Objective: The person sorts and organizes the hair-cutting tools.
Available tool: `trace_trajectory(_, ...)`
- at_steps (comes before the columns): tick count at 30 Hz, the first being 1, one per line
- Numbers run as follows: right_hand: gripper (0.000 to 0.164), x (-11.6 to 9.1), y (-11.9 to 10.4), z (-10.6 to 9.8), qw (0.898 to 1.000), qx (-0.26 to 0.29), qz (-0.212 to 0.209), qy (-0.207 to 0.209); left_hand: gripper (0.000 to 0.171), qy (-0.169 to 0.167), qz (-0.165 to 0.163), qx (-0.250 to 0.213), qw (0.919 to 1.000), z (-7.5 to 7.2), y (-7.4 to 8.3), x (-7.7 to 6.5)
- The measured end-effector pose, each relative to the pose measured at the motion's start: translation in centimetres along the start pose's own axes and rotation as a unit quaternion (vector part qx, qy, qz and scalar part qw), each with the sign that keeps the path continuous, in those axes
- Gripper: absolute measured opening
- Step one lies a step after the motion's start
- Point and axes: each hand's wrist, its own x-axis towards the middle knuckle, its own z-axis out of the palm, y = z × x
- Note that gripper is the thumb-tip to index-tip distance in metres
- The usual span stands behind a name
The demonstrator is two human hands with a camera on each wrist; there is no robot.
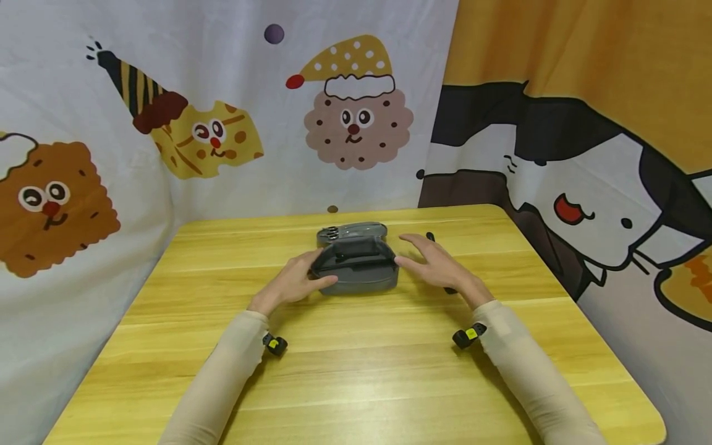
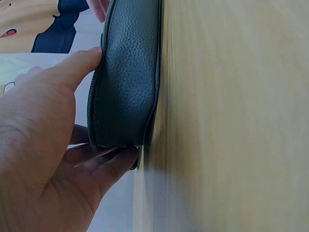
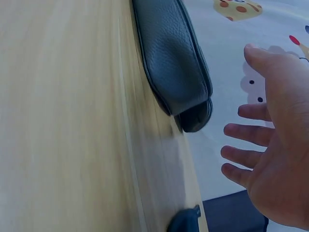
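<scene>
A dark grey zippered case point(image 1: 358, 278) of grained leather stands unzipped on the table, its hollow facing up. My left hand point(image 1: 295, 278) holds its left end: the thumb lies at the zip edge and the fingers bend around the end wall, as the left wrist view shows of the case point(image 2: 128, 77). To the right of the case, my right hand point(image 1: 436, 266) hovers with spread fingers and holds nothing. In the right wrist view a gap separates that hand point(image 3: 275, 130) from the case point(image 3: 174, 53).
Directly behind the case lies a grey rounded holder point(image 1: 361, 230) with shiny metal loops at its left. A slim black object point(image 1: 450, 290) lies partly hidden under my right hand. The wooden table point(image 1: 356, 364) ends at a printed cloth backdrop point(image 1: 233, 191).
</scene>
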Motion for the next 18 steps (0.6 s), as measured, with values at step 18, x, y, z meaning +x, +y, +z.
trace_trajectory(18, 0.089, -2.4, 2.7, -1.8, 0.996, -0.075, 0.044, 0.021, 0.103, 0.003, 0.000, 0.001, 1.0000, -0.1, 0.1, 0.0)
